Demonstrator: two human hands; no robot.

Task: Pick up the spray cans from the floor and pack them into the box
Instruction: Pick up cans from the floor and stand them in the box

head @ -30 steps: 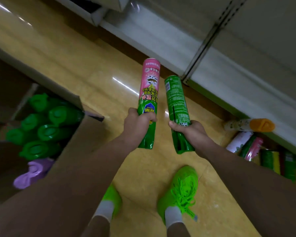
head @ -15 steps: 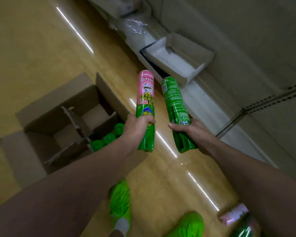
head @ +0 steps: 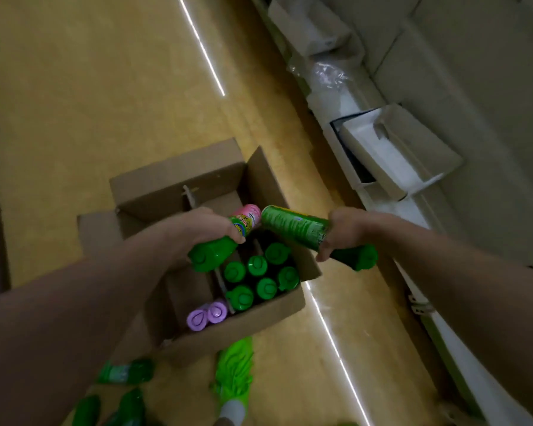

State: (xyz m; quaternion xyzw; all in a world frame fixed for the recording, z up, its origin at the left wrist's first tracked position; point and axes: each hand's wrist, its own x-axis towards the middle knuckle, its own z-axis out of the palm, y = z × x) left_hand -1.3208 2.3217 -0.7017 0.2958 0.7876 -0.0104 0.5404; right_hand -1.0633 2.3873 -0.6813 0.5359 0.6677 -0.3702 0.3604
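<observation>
An open cardboard box stands on the floor below my hands. Inside it stand several green-capped spray cans and two purple-capped ones. My left hand grips a pink-and-green spray can over the box, its green cap toward me. My right hand grips a green spray can lying almost level above the box's right edge. The bases of the two held cans nearly touch.
Several green cans lie on the floor at the lower left. My green shoe stands just in front of the box. A white shelf base runs along the right, with an open white carton and crumpled plastic on it.
I have turned toward the box, which now sits right under my hands. Both cans have tipped from upright to slanting over the box, bases toward each other.
</observation>
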